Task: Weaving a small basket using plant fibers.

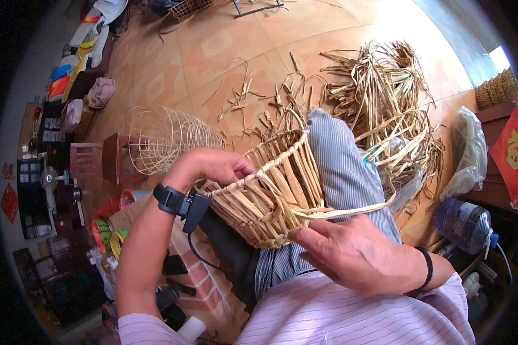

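Note:
A half-woven basket (265, 201) of tan dried plant strips lies tilted on my lap, its mouth facing up and left. Over its braided rim, my left hand (224, 167) reaches inside with bent fingers; the fingertips are hidden. My right hand (351, 250) is closed at the basket's lower edge, thumb and forefinger pressed against it. A pale loose strip (357, 211) comes out of the basket wall just above these fingers and bends back at the right. A black device is strapped to my left wrist; a dark band circles the right.
Ahead right lies a large bundle of dried strips (365, 77), with looped strands (406, 144) nearer. Scraps litter the tiled floor (218, 52). A wire-like open frame (175, 138) stands at left by a wooden stool (118, 158). A water jug (466, 224) lies at right.

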A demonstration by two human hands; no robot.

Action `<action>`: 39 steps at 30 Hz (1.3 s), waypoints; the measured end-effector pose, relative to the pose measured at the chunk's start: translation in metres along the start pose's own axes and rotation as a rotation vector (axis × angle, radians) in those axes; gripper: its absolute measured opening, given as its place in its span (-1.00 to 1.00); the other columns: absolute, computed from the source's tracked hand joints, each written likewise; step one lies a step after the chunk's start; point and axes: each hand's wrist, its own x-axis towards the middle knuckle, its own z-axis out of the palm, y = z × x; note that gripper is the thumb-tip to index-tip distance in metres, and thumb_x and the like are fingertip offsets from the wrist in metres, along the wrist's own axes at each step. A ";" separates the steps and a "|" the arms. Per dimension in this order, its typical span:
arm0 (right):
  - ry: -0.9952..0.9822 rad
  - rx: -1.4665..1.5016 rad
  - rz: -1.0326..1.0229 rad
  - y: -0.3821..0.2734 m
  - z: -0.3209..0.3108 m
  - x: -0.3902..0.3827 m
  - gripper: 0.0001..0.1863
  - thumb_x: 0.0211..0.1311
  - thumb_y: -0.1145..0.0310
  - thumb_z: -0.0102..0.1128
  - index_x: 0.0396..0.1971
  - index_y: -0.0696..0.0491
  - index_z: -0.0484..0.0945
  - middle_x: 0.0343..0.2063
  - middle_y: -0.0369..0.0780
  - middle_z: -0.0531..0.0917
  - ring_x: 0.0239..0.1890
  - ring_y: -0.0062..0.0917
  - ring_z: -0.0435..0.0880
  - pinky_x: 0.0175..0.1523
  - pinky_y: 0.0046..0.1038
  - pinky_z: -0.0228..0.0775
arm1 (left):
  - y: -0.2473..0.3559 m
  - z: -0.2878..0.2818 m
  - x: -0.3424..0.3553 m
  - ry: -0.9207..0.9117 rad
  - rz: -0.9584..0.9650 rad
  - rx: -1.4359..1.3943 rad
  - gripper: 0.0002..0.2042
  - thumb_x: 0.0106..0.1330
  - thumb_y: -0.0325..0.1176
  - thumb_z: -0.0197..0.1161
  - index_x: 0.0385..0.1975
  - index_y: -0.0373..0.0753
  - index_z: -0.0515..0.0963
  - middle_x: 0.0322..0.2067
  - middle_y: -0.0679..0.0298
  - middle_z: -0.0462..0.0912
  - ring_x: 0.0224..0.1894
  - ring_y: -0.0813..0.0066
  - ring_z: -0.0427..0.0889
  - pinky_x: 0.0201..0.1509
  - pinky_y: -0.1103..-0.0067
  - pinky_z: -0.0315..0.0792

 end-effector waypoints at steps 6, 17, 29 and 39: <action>0.065 0.046 0.062 0.010 -0.009 0.011 -0.79 0.30 0.52 0.24 -0.08 0.09 0.55 -0.36 -0.06 0.67 -0.31 -0.01 0.74 -0.27 -0.09 0.61 | 0.051 0.014 -0.011 -0.023 0.277 -0.046 -0.59 0.46 -0.20 0.42 0.14 -0.38 0.65 -0.06 0.35 0.80 -0.08 0.56 0.69 0.04 0.49 0.64; -0.004 0.405 0.330 0.011 -0.050 0.056 -0.75 0.50 0.31 0.34 -0.02 0.18 0.66 -0.48 -0.17 0.73 -0.46 -0.58 0.69 -0.34 -0.46 0.51 | 0.046 0.022 0.004 0.188 0.158 -0.148 -0.81 0.27 -0.45 0.31 -0.17 -0.21 0.78 -0.43 0.40 0.76 -0.44 0.61 0.63 -0.33 0.50 0.53; -0.176 0.300 0.151 0.098 -0.080 0.147 -0.66 0.55 0.13 0.31 -0.07 0.15 0.73 -0.37 -0.31 0.79 -0.36 -0.65 0.75 -0.24 -0.56 0.56 | -0.006 0.004 0.002 0.682 -0.356 0.212 -0.83 0.36 -0.54 0.15 -0.27 -0.46 0.69 -0.36 -0.01 0.78 -0.42 0.28 0.83 -0.43 0.35 0.63; -0.570 0.077 0.196 0.114 -0.021 0.205 -0.59 0.44 0.04 0.32 -0.32 0.14 0.79 -0.56 -0.30 0.75 -0.56 -0.65 0.62 -0.42 -0.43 0.46 | 0.004 0.015 -0.039 1.035 0.536 -0.871 -0.74 0.46 -0.55 0.10 0.10 -0.36 0.50 -0.26 0.14 0.68 -0.29 0.38 0.78 -0.23 0.48 0.71</action>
